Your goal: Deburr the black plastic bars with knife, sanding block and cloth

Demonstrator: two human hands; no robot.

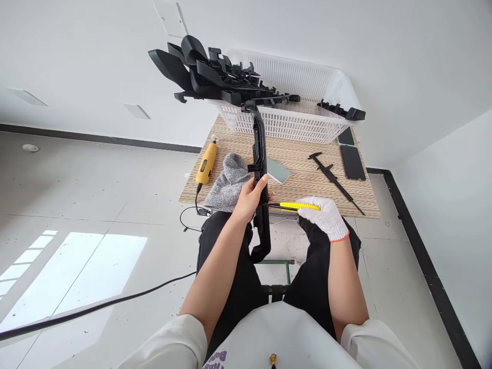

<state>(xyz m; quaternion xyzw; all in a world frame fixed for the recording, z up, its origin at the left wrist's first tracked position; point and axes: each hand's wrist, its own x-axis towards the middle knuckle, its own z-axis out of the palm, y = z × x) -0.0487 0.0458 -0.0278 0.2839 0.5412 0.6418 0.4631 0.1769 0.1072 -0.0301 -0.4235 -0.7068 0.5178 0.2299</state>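
My bare left hand (249,199) is closed around the middle of a long black plastic trim piece (260,138), which stands lengthwise over my lap and the table edge. Its upper end overlaps the basket front, and its curved lower end hangs between my knees. A white knit glove with an orange cuff covers my right hand (322,214), which grips a yellow-handled knife (300,206). The thin dark tip of the knife points left and meets the trim piece just below my left thumb; whether it cuts in cannot be made out.
A white plastic basket (284,123) full of black plastic parts (215,77) stands at the back of the wooden table (300,148). Around me lie a yellow rotary tool (206,163) with a cord, a grey cloth (226,184), a pale flat block (278,170), a black caliper (334,179) and a phone (352,163).
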